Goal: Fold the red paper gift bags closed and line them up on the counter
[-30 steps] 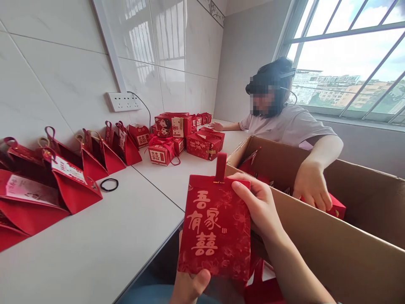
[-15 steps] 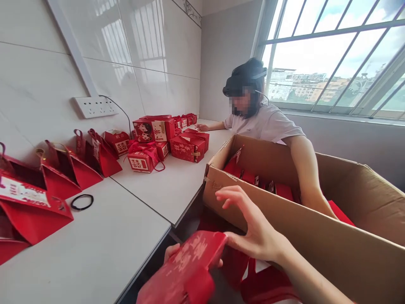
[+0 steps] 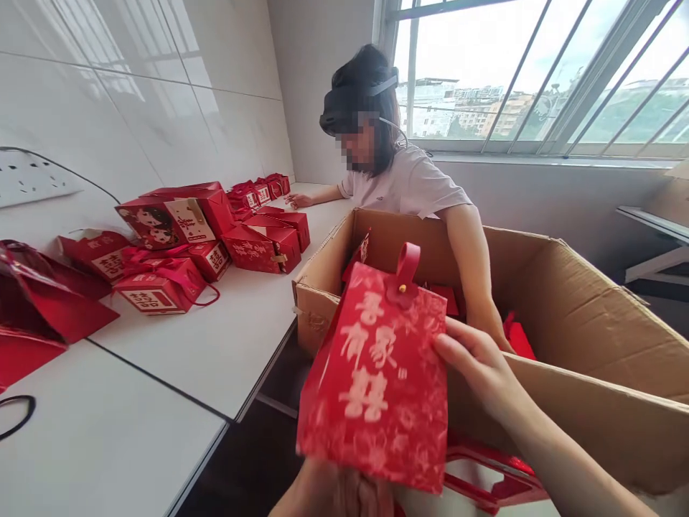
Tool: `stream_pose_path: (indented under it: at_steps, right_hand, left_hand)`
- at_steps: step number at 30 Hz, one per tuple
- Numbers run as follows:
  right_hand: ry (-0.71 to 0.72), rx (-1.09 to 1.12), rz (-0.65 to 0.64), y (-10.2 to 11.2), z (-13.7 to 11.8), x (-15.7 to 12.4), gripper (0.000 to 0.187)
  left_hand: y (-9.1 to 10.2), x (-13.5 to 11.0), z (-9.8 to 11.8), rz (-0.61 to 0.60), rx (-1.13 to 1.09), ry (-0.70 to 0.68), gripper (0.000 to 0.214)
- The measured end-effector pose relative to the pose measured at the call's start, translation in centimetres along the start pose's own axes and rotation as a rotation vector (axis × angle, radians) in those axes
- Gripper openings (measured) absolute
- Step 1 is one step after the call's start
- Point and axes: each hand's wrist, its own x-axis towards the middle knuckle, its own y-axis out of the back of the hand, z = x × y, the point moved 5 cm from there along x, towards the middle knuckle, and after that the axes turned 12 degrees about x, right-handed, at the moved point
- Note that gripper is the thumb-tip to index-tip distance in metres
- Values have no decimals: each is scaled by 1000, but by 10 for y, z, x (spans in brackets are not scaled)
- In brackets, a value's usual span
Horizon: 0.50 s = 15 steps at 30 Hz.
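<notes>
Upright in front of me is a red paper gift box (image 3: 371,380), with pale Chinese characters on its face and a looped strap with a flower-shaped tab at its top. My left hand (image 3: 336,492) grips it from below; the box hides part of those fingers and they look blurred. At the box's right edge, my right hand (image 3: 479,359) pinches the side between thumb and fingers. Behind it stands a large open cardboard carton (image 3: 603,301) with red items inside. Below my right forearm lies another red item with a white part (image 3: 495,477), partly hidden.
Across the carton, a person in a white shirt (image 3: 414,179) has one arm inside it and the other hand on the white table (image 3: 258,309). Several red gift boxes (image 3: 263,244) stand along the wall. A black ring (image 3: 19,416) lies at the left.
The gift box has been raised and turned upright, its printed face now toward me. My right hand has closed on its right edge. The view has swung right.
</notes>
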Motion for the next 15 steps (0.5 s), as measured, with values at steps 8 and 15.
stream_pose_path:
  at_steps: [8, 15]
  right_hand:
    - [-280, 645, 185, 22, -9, 10, 16]
    - [-253, 617, 247, 39, -22, 11, 14]
  left_hand:
    - [63, 40, 9, 504, -90, -11, 33]
    - [42, 73, 28, 437, 441, -240, 58]
